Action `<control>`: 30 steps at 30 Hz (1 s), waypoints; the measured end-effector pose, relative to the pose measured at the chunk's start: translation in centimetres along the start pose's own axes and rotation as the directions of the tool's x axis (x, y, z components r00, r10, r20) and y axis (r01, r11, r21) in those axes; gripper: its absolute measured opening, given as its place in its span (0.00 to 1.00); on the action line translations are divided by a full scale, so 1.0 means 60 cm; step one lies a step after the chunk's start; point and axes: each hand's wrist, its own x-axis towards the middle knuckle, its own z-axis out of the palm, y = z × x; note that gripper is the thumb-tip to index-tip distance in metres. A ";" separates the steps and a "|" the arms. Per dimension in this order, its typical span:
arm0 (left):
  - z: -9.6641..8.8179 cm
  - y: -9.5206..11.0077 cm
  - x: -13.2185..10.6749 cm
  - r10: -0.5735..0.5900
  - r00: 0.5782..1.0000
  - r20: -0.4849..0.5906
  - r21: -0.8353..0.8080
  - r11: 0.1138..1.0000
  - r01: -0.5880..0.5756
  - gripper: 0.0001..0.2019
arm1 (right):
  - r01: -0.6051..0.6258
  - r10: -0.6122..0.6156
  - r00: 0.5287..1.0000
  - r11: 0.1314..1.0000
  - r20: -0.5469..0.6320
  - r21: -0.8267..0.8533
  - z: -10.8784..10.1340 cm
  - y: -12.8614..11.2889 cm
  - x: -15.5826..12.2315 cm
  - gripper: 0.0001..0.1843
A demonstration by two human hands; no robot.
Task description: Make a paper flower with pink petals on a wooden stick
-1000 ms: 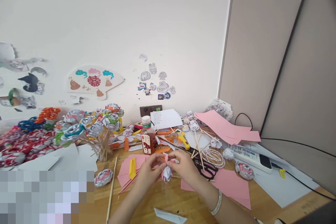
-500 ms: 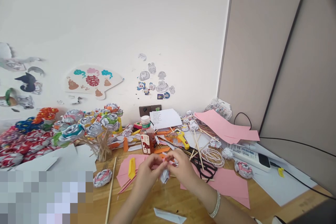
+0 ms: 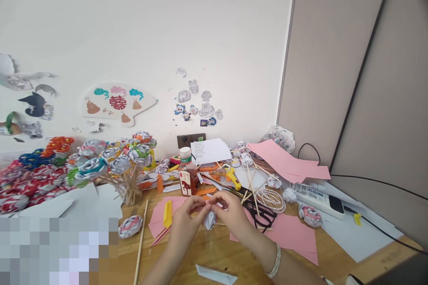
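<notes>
Left hand [image 3: 186, 216] and right hand [image 3: 231, 212] pinch a seemingly unfinished, folded white paper piece [image 3: 210, 221].
Multicoloured paper flowers [image 3: 110, 153] look complete, far left; flat pink paper [image 3: 296, 237] remains, right.

Left hand [image 3: 186, 217] and right hand [image 3: 232, 213] pinch folded paper [image 3: 210, 221]

Soft light, lower left pixelated.
</notes>
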 end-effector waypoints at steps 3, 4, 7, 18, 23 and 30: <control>-0.002 0.002 -0.001 0.015 1.000 0.008 0.013 1.000 -0.016 0.08 | 0.004 -0.005 1.000 1.000 -0.019 -0.014 -0.003 -0.003 -0.002 0.04; -0.002 0.002 -0.001 0.016 1.000 0.011 0.011 1.000 -0.016 0.08 | 0.012 -0.012 1.000 1.000 -0.016 -0.019 -0.004 -0.004 -0.002 0.04; -0.004 0.001 0.000 0.015 1.000 0.014 0.013 1.000 -0.015 0.08 | 0.032 -0.033 0.999 0.999 -0.010 -0.012 -0.006 -0.005 -0.001 0.05; -0.009 0.001 0.008 0.019 0.996 0.085 -0.068 0.998 -0.013 0.08 | -0.070 0.028 0.986 0.964 0.165 0.257 -0.010 -0.004 0.005 0.11; -0.011 -0.001 0.010 -0.008 0.995 0.098 -0.075 0.997 0.015 0.08 | -0.120 0.075 0.984 0.949 0.160 0.291 -0.006 -0.001 0.004 0.12; -0.009 -0.004 0.011 -0.006 0.995 0.098 -0.078 0.997 0.014 0.08 | -0.114 0.076 0.989 0.944 0.131 0.309 -0.005 -0.004 0.005 0.12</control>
